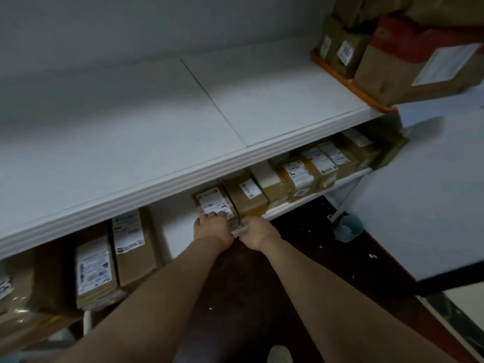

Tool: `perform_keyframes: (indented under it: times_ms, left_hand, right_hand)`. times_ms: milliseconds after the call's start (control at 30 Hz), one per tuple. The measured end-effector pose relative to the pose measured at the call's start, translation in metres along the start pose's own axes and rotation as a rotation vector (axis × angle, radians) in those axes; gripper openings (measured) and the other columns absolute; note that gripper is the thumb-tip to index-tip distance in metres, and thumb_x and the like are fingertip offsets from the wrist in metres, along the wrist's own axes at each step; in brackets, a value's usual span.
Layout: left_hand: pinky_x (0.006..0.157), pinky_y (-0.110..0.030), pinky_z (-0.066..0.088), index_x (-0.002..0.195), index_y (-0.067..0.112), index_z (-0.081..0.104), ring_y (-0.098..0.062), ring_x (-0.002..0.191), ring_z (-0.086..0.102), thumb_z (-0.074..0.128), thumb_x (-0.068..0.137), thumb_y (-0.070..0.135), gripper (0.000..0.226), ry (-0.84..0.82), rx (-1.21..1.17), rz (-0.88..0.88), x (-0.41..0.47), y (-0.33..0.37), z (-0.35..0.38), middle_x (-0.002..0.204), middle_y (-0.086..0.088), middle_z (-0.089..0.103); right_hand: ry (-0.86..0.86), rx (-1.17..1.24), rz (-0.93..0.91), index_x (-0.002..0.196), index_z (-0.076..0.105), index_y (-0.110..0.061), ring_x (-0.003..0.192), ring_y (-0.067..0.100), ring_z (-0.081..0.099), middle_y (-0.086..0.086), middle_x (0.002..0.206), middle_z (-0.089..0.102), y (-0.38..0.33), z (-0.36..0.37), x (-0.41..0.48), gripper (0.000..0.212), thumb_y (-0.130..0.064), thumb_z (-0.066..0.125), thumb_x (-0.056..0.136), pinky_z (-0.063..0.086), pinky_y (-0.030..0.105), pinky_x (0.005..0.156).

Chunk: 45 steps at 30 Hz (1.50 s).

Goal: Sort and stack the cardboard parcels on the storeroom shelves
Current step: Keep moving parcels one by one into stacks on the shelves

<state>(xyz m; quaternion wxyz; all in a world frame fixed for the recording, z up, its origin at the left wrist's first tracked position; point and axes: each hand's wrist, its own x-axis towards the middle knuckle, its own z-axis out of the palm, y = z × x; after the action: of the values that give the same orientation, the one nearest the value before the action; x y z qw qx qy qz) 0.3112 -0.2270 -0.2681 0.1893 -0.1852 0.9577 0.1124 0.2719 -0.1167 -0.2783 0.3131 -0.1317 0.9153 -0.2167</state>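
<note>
Brown cardboard with a white shipping label: the labelled parcel (213, 204) sits at the front edge of the lower shelf (301, 201), roughly midway along it. Its right side touches a neighbouring parcel (246, 195), and there is a bare gap of shelf on its left. Both hands are on it. The left hand (212, 227) curls its fingers over the near edge onto the label. The right hand (258, 231) is clamped round the near right corner, at the seam with the neighbour. The thumbs are hidden.

The step looks like drawing this parcel out or squaring it in the row. To do it well, keep both grips low and even so the box slides flat. Ease it leftward into the gap to free it from the neighbour. Mind the overhanging upper shelf (183, 113) when lifting, since it seems to leave little headroom.
</note>
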Motion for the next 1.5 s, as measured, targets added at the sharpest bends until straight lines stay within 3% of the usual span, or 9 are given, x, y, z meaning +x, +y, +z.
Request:
perform_keyframes:
  times_ms: [100,200,300,367,633,867,1167,1367,1500]
  left_hand:
    - [0.103,-0.037,0.038,0.134,0.016,0.047,-0.028,0.126,0.043,0.054,0.089,0.026,0.046,-0.044,0.001,0.012,0.010,0.045,-0.006,0.134,-0.011,0.050]
    - [0.089,-0.032,0.047,0.125,0.012,0.055,-0.026,0.114,0.055,0.052,0.089,0.017,0.036,-0.089,-0.102,0.056,0.018,0.093,-0.024,0.125,-0.011,0.058]
    - [0.074,-0.030,0.045,0.110,0.009,0.063,-0.025,0.099,0.060,0.049,0.091,0.016,0.025,-0.067,-0.113,0.143,0.023,0.137,-0.049,0.113,-0.012,0.064]
    - [0.071,-0.030,0.045,0.107,0.009,0.067,-0.025,0.094,0.061,0.049,0.091,0.018,0.026,-0.045,-0.136,0.197,0.022,0.167,-0.071,0.105,-0.011,0.066]
    - [0.081,-0.031,0.051,0.098,0.010,0.072,-0.024,0.097,0.062,0.055,0.084,0.013,0.022,0.251,-0.258,0.377,0.020,0.251,-0.159,0.102,-0.009,0.069]
    - [0.071,-0.032,0.042,0.095,-0.001,0.064,-0.034,0.096,0.059,0.041,0.093,0.018,0.030,0.502,-0.424,0.481,0.042,0.318,-0.228,0.102,-0.019,0.066]
    - [0.098,-0.047,0.041,0.121,0.010,0.052,-0.034,0.119,0.044,0.041,0.087,0.040,0.046,0.882,-1.019,0.280,0.050,0.387,-0.330,0.126,-0.015,0.047]
    - [0.109,-0.040,0.020,0.143,0.007,0.026,-0.033,0.135,0.022,0.036,0.097,0.037,0.055,0.817,-1.287,-0.017,0.062,0.421,-0.362,0.147,-0.017,0.024]
    - [0.107,-0.040,0.036,0.138,0.011,0.043,-0.031,0.126,0.045,0.031,0.095,0.039,0.053,0.588,-1.557,-0.174,0.114,0.410,-0.323,0.142,-0.012,0.043]
  right_hand:
    - [0.003,-0.003,-0.023,0.146,0.038,-0.017,0.131,0.025,0.044,0.007,0.146,0.043,0.029,-0.039,0.000,0.053,-0.019,0.051,0.095,0.041,0.035,0.105]
    - [0.031,-0.019,-0.049,0.136,0.050,-0.014,0.119,0.028,0.053,0.010,0.134,0.054,0.048,-0.085,-0.004,0.042,-0.018,0.050,0.094,0.047,0.037,0.096]
    - [0.077,-0.066,-0.075,0.096,0.065,-0.007,0.086,0.029,0.059,0.014,0.096,0.062,0.063,-0.130,-0.010,0.018,-0.014,0.049,0.092,0.045,0.030,0.065]
    - [0.141,-0.082,-0.071,0.070,0.051,-0.009,0.064,0.024,0.047,0.010,0.072,0.050,0.073,-0.159,-0.017,0.021,-0.013,0.049,0.090,0.034,0.028,0.052]
    - [0.463,0.022,-0.079,0.055,0.038,-0.016,0.062,0.022,0.041,0.007,0.062,0.043,0.088,-0.268,-0.048,0.032,-0.008,0.049,0.083,0.033,0.031,0.058]
    - [0.812,0.255,0.016,0.079,0.072,-0.014,0.084,0.019,0.062,0.002,0.087,0.070,0.113,-0.339,-0.066,0.020,-0.015,0.052,0.083,0.055,0.034,0.078]
    - [1.251,0.444,-0.037,0.086,0.068,-0.013,0.080,0.019,0.060,0.001,0.085,0.066,0.133,-0.454,-0.071,0.024,-0.016,0.045,0.093,0.048,0.030,0.067]
    - [1.372,0.772,0.084,0.092,0.056,-0.014,0.070,0.016,0.050,0.001,0.083,0.056,0.174,-0.514,-0.063,0.014,-0.017,0.043,0.096,0.036,0.026,0.058]
    - [1.280,1.063,0.236,0.115,0.055,-0.003,0.081,0.026,0.056,0.015,0.103,0.059,0.213,-0.513,-0.043,0.022,-0.008,0.044,0.096,0.044,0.033,0.074]
